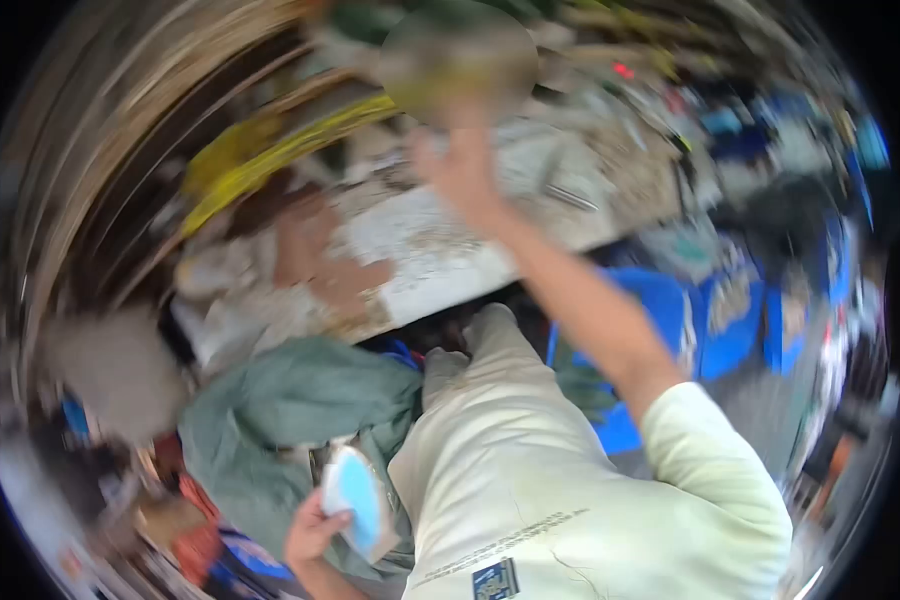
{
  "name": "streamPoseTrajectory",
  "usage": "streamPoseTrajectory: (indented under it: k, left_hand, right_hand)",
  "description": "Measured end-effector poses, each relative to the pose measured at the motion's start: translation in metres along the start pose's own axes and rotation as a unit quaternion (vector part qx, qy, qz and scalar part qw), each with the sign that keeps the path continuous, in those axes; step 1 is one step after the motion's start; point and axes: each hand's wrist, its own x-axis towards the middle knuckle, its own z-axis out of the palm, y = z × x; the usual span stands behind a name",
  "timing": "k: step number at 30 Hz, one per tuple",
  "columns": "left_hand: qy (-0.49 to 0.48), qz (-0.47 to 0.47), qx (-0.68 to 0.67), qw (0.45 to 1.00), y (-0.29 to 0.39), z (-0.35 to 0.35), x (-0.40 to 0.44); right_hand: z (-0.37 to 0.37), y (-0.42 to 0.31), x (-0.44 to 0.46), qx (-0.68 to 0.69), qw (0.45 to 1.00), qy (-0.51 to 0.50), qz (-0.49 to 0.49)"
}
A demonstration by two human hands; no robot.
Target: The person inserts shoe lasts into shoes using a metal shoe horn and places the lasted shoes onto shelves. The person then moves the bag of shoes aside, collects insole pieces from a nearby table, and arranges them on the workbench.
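Observation:
My left hand (315, 530) is closed on the edge of an oval object (360, 500) with a light blue middle and a whitish rim. The object is tilted above a large green sack (280, 400) beside my left leg. My right hand (460, 165) is stretched out over the littered work surface (430, 255), its fingers apart but blurred by motion. Part of that hand's far side is covered by a blurred patch. Under the right forearm, a small metallic bar (571, 197) lies on the surface.
Blue bins (735, 320) stand to the right of my legs. A yellow strip (290, 155) runs along the back of the surface. A brown board or box (120, 370) is at the left, with mixed clutter and a red bag (196, 548) lower down.

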Motion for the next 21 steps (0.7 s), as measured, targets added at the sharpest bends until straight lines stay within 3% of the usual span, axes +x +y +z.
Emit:
streamPoseTrajectory:
  k: [1,2,3,4,7,9,10,12,13,15,16,18,21]
  left_hand:
    - [-0.06,-0.026,0.028,0.997,0.022,0.033,0.035]
    - [-0.105,0.012,0.087,0.991,0.036,0.077,0.068]
    - [-0.125,-0.042,0.088,0.987,0.03,0.095,0.097]
    - [-0.104,-0.027,0.087,0.99,0.039,0.135,0.116]
    - [-0.124,-0.024,0.194,0.973,0.044,0.2,0.168]
    - [-0.178,0.015,0.184,0.967,0.029,0.216,0.188]
    - [-0.231,0.031,0.2,0.952,0.042,0.241,0.193]
    - [-0.349,-0.023,0.207,0.914,0.058,0.293,0.2]
    - [-0.371,-0.094,0.202,0.901,0.06,0.318,0.205]
    - [-0.312,-0.163,0.411,0.841,0.047,0.337,0.218]
    - [-0.285,-0.173,0.434,0.837,0.035,0.336,0.225]
    - [-0.278,-0.19,0.468,0.817,0.026,0.346,0.238]
    - [-0.296,-0.132,0.595,0.735,0.016,0.363,0.252]
  right_hand:
    - [-0.018,0.0,-0.045,0.03,0.997,-0.012,0.072]
    - [-0.031,0.014,-0.102,0.003,0.994,-0.016,0.107]
    - [-0.059,0.021,-0.147,0.038,0.981,-0.066,0.178]
    - [-0.082,0.031,-0.198,0.049,0.952,-0.099,0.286]
    - [-0.17,0.084,-0.354,0.03,0.918,-0.066,0.391]
    - [-0.237,0.108,-0.448,-0.071,0.802,-0.053,0.59]
    - [-0.275,0.129,-0.483,-0.084,0.704,-0.088,0.699]
    - [-0.344,0.174,-0.583,-0.163,0.599,-0.107,0.777]
    - [-0.378,0.188,-0.594,-0.21,0.558,-0.103,0.797]
    - [-0.426,0.227,-0.651,-0.216,0.527,-0.053,0.82]
    - [-0.44,0.253,-0.699,-0.183,0.496,0.01,0.849]
    - [-0.456,0.278,-0.675,-0.174,0.522,0.046,0.834]
    - [-0.453,0.298,-0.632,-0.23,0.545,-0.032,0.806]
